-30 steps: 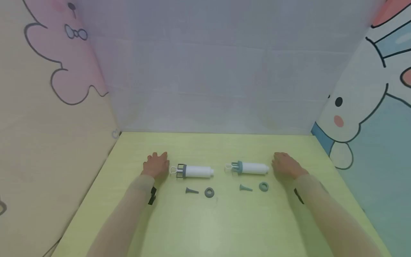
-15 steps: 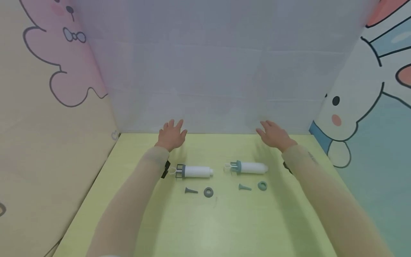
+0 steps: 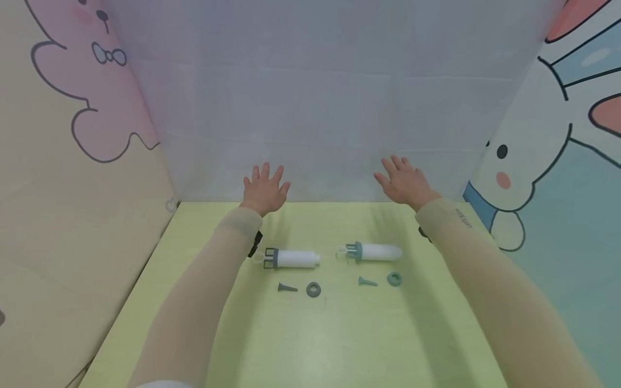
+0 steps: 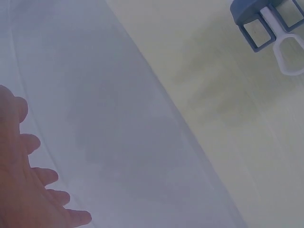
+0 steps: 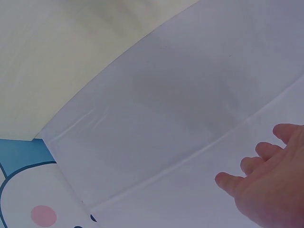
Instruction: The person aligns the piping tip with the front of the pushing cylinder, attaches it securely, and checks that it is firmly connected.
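1. Centrally on the yellow-green tabletop [image 3: 301, 339]: two white syringe-like tubes lying flat, long axes running left-right across the head view. Left tube [image 3: 291, 258] with dark grey-blue collar and white loop handle at its left end; right tube [image 3: 375, 251] with lighter teal collar, handle likewise pointing left.
2. Just below each tube, toward the lower frame: a small cone nozzle and a ring. Dark grey nozzle [image 3: 287, 288] and dark ring [image 3: 313, 290] under the left tube; teal nozzle [image 3: 367, 281] and teal ring [image 3: 394, 278] under the right one. All apart, none touching.
3. Left hand [image 3: 264, 188] raised above and behind the left tube, toward the upper middle of the frame, against the pale back panel [image 3: 320, 108]; fingers straight and spread, holding nothing. Tube lies below it in the picture, nearer the wearer, handle end closest to this wrist; collar and loop seen at upper right of the left wrist view [image 4: 273, 23].
4. Right hand [image 3: 402, 182] likewise lifted, fingers extended and fanned, empty; right tube down and slightly left of it. Each hand nearer its own-side tube.
5. Writing: a small dark mark on the right sleeve [image 3: 463, 217], too small to read. Cartoon animal prints on the side panels, no legible text.
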The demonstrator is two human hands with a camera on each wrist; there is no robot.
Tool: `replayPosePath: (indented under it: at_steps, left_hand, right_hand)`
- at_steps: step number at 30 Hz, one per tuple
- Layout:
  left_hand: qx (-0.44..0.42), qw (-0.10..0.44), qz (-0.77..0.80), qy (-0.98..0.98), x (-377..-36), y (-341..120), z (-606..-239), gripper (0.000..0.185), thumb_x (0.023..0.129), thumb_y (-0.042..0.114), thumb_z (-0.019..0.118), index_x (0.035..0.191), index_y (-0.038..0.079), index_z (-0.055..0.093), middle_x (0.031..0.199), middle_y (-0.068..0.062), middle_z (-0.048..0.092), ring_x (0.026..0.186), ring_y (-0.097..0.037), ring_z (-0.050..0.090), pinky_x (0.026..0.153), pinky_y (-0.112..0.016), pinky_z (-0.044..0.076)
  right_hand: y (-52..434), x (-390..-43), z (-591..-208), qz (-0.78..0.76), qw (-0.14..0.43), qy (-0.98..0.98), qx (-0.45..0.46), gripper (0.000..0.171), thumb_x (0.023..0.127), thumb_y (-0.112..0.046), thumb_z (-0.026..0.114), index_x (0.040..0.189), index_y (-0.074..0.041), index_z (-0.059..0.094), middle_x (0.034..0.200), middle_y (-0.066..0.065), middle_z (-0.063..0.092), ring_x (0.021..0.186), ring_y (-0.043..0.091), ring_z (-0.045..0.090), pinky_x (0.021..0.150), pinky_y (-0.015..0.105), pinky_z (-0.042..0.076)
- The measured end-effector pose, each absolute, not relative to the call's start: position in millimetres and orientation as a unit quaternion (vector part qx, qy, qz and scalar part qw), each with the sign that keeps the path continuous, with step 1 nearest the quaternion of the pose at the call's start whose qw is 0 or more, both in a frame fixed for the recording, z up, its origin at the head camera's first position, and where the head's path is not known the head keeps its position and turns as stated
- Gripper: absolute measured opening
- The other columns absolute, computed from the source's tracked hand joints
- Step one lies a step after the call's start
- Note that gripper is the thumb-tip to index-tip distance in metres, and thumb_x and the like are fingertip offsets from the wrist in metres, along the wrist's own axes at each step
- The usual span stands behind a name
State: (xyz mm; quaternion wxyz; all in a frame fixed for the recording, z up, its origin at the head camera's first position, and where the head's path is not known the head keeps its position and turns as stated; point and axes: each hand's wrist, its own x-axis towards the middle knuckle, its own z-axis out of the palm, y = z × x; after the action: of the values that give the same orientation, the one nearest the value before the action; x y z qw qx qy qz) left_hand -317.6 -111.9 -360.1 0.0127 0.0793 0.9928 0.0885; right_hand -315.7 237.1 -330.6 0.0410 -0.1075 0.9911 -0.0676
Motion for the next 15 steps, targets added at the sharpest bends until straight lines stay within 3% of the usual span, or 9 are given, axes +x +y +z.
replayPosePath:
  at_steps: [15]
  left_hand:
    - [0.071,0.034,0.095,0.992,-316.0,-115.1,-352.1,0.060,0.099,0.051,0.022,0.152,0.025,0.011,0.157,-0.016,0.001,0.141,-0.043,-0.004,0.106,-0.066,0.009]
  right_hand:
    - [236.2,-317.6,-325.9,-0.069,0.037,0.991,-0.110,0.072,0.097,-0.057,0.014,0.151,-0.011,0.006,0.156,0.021,0.002,0.141,0.043,-0.001,0.107,0.064,0.008]
